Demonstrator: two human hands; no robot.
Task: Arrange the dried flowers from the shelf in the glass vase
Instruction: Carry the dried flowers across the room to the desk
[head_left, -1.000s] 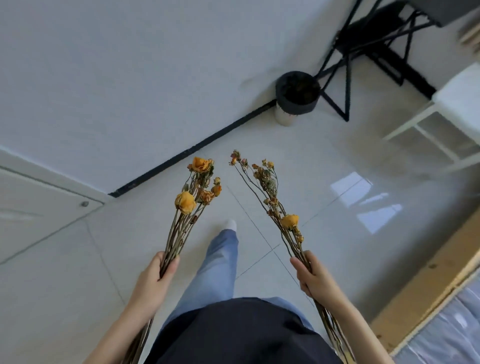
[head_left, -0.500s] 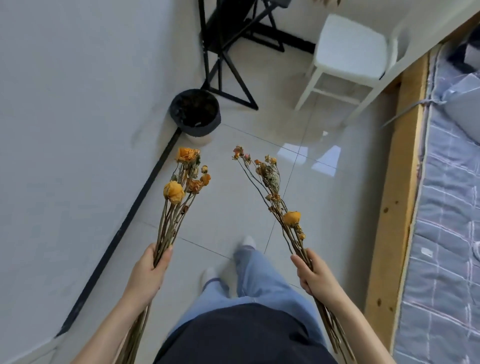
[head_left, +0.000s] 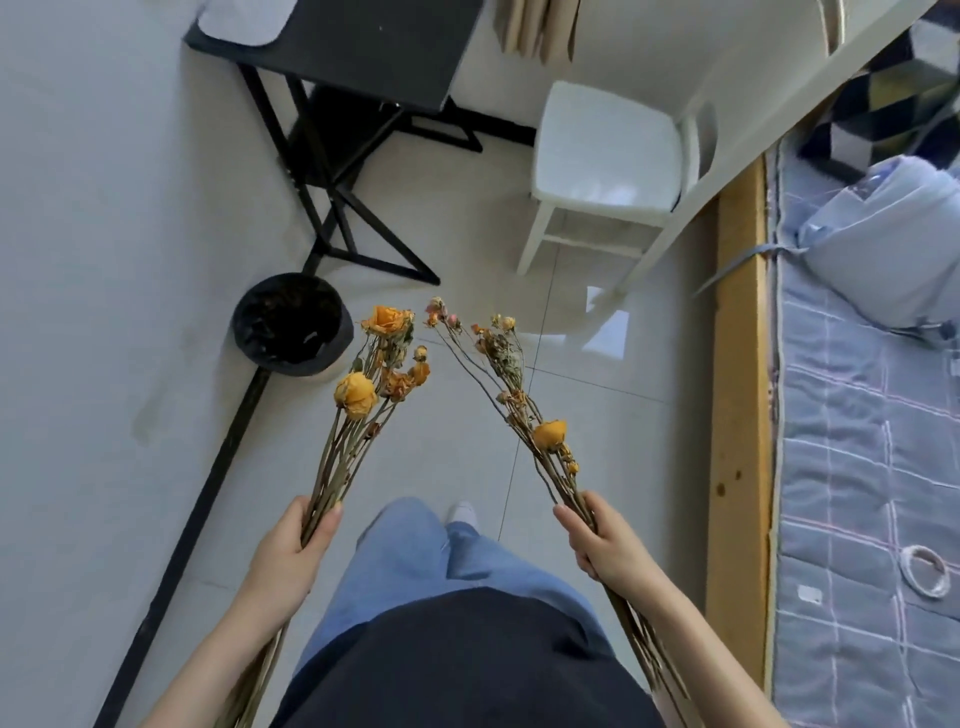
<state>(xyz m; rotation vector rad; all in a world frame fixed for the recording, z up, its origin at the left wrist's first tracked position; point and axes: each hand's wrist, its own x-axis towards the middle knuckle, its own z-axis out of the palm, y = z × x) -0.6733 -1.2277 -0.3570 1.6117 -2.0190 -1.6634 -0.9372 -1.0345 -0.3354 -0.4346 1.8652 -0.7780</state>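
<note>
I carry two bunches of dried flowers over a tiled floor. My left hand grips the stems of a bunch with large orange-yellow roses pointing up and away. My right hand grips a thinner, longer bunch with small buds and one yellow rose, leaning to the upper left. The heads of the two bunches nearly meet. The stem ends trail back past my forearms. No glass vase is in view.
A black bin stands by the white wall on the left. Beyond it are a black folding table and a white stool. A bed with a wooden frame and a blue checked cover runs along the right.
The view has swung right and forward: the bin slid left and nearer, the stool, table and bed came into view. Both hands keep their bunches in the same pose.
</note>
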